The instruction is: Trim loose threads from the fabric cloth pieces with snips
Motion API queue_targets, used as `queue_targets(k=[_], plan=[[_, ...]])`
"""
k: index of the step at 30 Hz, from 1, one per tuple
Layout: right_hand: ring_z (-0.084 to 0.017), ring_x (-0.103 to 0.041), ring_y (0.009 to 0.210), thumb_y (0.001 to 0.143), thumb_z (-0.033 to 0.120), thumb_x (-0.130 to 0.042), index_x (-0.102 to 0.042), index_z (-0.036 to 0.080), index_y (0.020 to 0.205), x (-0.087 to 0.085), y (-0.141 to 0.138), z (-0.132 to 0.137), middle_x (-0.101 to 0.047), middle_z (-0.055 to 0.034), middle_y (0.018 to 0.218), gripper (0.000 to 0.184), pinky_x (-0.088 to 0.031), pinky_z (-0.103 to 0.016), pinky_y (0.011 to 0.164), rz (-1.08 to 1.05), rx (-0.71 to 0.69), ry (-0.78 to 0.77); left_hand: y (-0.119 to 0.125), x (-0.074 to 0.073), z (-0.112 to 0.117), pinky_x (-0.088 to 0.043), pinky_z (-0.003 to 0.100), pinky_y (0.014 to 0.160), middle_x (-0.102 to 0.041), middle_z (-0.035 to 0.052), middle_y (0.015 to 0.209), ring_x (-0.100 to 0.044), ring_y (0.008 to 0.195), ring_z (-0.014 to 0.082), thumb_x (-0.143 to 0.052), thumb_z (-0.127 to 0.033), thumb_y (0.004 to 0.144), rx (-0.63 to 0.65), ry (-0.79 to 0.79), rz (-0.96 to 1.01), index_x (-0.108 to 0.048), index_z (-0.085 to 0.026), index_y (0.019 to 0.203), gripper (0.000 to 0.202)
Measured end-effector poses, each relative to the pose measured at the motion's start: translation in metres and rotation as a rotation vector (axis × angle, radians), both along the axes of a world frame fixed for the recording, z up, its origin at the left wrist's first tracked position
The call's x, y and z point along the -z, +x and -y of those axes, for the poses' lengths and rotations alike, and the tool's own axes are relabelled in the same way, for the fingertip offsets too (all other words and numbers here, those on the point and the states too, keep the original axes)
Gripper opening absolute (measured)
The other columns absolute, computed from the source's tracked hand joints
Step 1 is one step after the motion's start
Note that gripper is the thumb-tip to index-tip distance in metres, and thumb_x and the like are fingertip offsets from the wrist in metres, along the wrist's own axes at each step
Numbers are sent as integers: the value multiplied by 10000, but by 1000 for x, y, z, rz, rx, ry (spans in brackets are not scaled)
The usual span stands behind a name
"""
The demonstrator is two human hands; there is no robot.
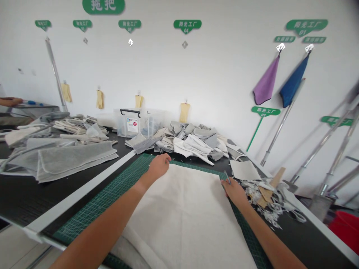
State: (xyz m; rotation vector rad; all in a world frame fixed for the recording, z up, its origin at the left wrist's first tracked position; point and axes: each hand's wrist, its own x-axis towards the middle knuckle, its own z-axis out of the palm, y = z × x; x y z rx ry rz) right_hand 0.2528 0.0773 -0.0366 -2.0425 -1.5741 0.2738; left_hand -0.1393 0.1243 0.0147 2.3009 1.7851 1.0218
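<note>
A large off-white cloth [190,213] lies spread over a green cutting mat [106,203], its near end running out of view at the bottom. My left hand [159,165] is closed at the cloth's far left corner, fingers curled together; the fingertips are partly hidden. At the far right corner, my right hand [235,191] is closed round a slim pen-like tool [227,178], which points up and away. Its exact kind is too small to tell. That hand's fingers also touch the cloth's edge.
Behind the mat are a heap of grey and white cloth pieces [193,140] and a clear plastic box [127,125]. Grey mesh sheets [78,158] lie left. White scraps [269,205] and a square piece [245,170] lie right. Another person's hand [11,101] shows far left.
</note>
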Motion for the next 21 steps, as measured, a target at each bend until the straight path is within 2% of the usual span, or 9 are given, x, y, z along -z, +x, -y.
queue_targets(k=[3, 5, 9, 12, 16, 18, 21], plan=[[-224, -649, 746, 903, 457, -449, -559, 219, 829, -5, 0, -1, -684, -67, 791, 272, -369, -301, 648, 22, 83, -57, 46, -5, 0, -441, 330, 867, -720, 69, 976, -626, 936, 239, -521, -190, 869, 268, 8, -68, -694, -224, 991, 214], [-258, -661, 844, 895, 469, -462, -577, 205, 913, -7, -5, 0, -696, -107, 916, 289, -372, -310, 665, 86, 125, -62, 76, 0, -5, -445, 349, 864, -719, 83, 978, -632, 929, 253, -542, -228, 868, 371, -16, -106, -701, -216, 999, 207], [-277, -658, 872, 862, 390, -486, -589, 195, 977, -3, -11, 4, -685, -121, 927, 249, -366, -313, 678, 157, 157, -63, 131, 20, -14, -445, 383, 885, -710, 127, 1025, -635, 974, 288, -601, -318, 866, 364, -97, -116, -679, -188, 1090, 270], [-243, -629, 796, 827, 349, -478, -582, 209, 901, 2, -9, 4, -662, -82, 829, 190, -342, -297, 651, 125, 119, -21, 162, 41, -10, -408, 426, 945, -666, 182, 1140, -585, 1085, 327, -556, -373, 917, 312, -38, -82, -627, -148, 1209, 376], [-187, -547, 679, 772, 394, -506, -503, 218, 716, 7, -5, 1, -577, -2, 676, 185, -317, -272, 600, -114, 3, 51, 178, 60, 7, -370, 451, 960, -612, 184, 1181, -502, 1155, 341, -547, -359, 930, 254, 141, -79, -582, -155, 1266, 395], [-171, -513, 643, 756, 412, -519, -470, 217, 680, 9, -5, 1, -535, 18, 629, 215, -307, -266, 577, -233, -17, 97, 177, 62, 15, -362, 448, 954, -606, 165, 1154, -491, 1139, 329, -559, -329, 926, 262, 171, -127, -601, -170, 1208, 326], [-165, -488, 615, 738, 445, -550, -462, 217, 661, 9, -6, 3, -508, 28, 591, 256, -298, -262, 557, -314, -17, 165, 172, 56, 23, -356, 436, 935, -610, 127, 1088, -497, 1088, 304, -539, -299, 942, 279, 171, -213, -618, -195, 1077, 188]])
